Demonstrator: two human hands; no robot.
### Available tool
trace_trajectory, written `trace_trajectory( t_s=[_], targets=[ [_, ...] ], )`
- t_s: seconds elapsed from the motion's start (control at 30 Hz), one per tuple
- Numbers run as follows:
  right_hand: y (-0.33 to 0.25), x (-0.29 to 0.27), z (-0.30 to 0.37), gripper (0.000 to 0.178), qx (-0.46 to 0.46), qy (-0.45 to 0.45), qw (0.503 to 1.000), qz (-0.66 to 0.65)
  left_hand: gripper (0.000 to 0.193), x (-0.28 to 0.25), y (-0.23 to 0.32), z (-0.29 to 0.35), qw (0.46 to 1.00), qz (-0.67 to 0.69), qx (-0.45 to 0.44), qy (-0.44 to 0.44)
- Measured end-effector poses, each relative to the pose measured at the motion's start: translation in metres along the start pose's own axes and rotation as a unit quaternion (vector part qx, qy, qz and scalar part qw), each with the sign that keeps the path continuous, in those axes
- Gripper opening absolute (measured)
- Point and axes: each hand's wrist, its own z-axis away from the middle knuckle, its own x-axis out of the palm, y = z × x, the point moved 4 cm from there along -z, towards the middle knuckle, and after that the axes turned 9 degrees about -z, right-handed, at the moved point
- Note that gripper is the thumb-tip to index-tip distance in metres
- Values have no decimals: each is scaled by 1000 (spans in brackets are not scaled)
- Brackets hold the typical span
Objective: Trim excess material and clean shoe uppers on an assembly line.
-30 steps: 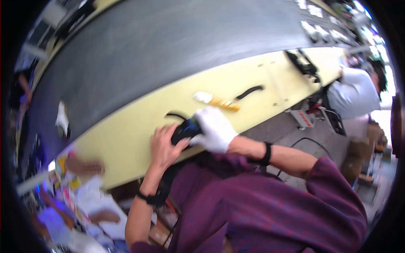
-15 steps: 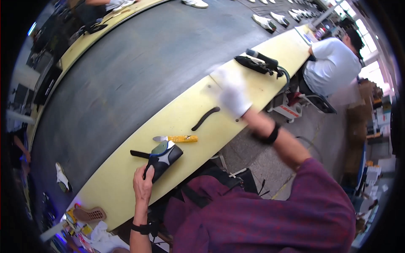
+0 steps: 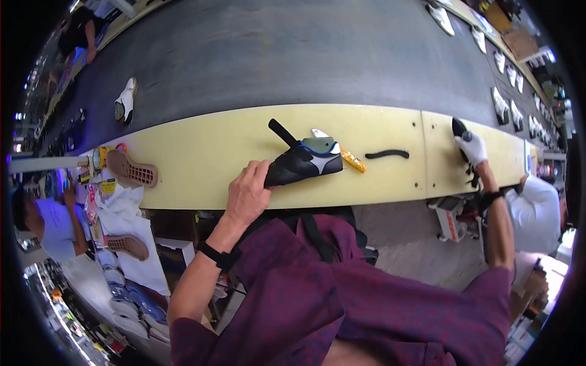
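My left hand (image 3: pixel 247 192) is closed around one end of a black shoe upper (image 3: pixel 305 166) with a grey star-like patch and a green-grey part edged in blue. A black strap (image 3: pixel 282 132) sticks out behind it. Partly hidden behind the upper lies a tool with a yellow handle (image 3: pixel 354 160) and a pale blade. To its right rests a curved black strip (image 3: pixel 387 154). At the far right of the bench, my white-gloved right hand (image 3: pixel 473 148) is closed on the handle of a black tool shaped like an iron (image 3: pixel 458 128).
The pale yellow bench (image 3: pixel 232 137) runs along a dark conveyor belt (image 3: pixel 274 55). A white shoe (image 3: pixel 126 100) stands on the belt at left, several more at right. A brown sole (image 3: pixel 131 169) lies at the bench's left end. People sit to the left and right (image 3: pixel 537 210).
My right hand has gone from above the middle of the bench to the black iron-like tool and closed on it. The left hand keeps hold of the shoe upper; the view has turned.
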Motion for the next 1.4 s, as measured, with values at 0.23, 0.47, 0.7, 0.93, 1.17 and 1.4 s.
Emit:
trace_trajectory(
  t_s=[0.23,0.47,0.7,0.93,1.17,1.4],
  targets=[
    [-318,48,99,34,-39,-118,980,-153,62,13,-1,-2,988,-89,-53,118],
    [-479,143,128,44,-165,-276,942,-95,67,19,-14,8,989,-58,-60,122],
    [-508,186,112,43,-94,-336,937,28,59,0,-40,32,983,86,-64,151],
    [-515,187,110,50,-47,-355,933,46,50,4,-50,31,974,166,-71,138],
    [-522,186,106,50,-60,-354,930,74,40,7,-55,27,965,174,-81,181],
    [-541,184,89,50,-43,-368,928,41,38,10,-57,23,965,165,-61,195]
  ],
)
